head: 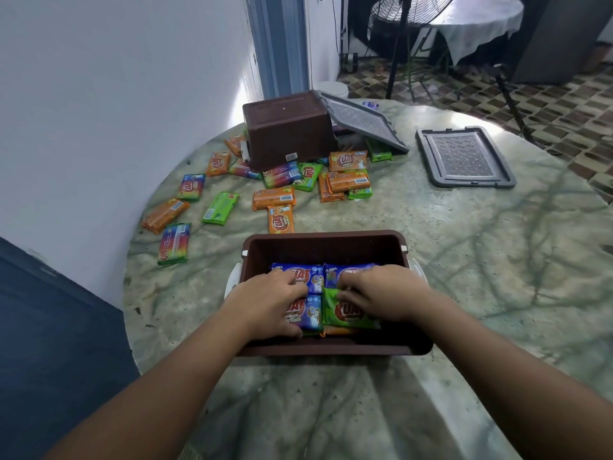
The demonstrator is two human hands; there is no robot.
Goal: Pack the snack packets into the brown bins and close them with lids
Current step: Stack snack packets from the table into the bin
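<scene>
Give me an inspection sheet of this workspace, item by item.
Surface: round marbled table, worn.
Job's things: near brown bin open, holding blue and green packets; second brown bin upside down at the back; grey lid leaning on it; another grey lid flat; loose packets scattered.
Clutter: nothing seen.
Grips: left hand on a blue packet; right hand pinches a green packet.
Cables: one down the far wall.
Surroundings: fan, covered table, tiled floor.
</scene>
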